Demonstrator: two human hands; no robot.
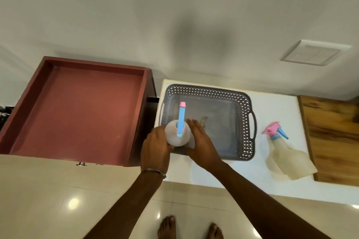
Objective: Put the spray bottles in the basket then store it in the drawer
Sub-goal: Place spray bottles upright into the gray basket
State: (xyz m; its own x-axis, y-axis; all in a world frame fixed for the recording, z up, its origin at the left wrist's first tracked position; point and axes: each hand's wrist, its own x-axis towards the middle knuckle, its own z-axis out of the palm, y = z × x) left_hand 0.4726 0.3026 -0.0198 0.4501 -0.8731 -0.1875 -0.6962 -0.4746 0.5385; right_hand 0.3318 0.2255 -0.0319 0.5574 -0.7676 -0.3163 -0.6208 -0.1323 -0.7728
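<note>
Working left to right: the drawer [77, 110] is standing pulled open at the left, its reddish floor showing nothing inside, so I am reading it as ready to receive the load. Next, the left hand [155, 147] is wrapping the near side of the first spray bottle [177, 135], and the right hand [202, 141] is lying flat and unclenched against the bottle's other side, so both hands are cradling it upright over the near-left corner of the basket [246, 114]. I cannot tell whether its base is already touching the basket floor. To do this step well, I am judging the bottle should go down straight and tuck into that corner, nozzle kept inside the rim, leaving room for the other one. The grey basket, sitting on the white table [272, 103], is holding little else; a small brownish speck is lying on its floor, too small to identify. Further right, the second spray bottle [285, 153] is lying on its side on the table, well apart from the basket, not yet loaded.
</note>
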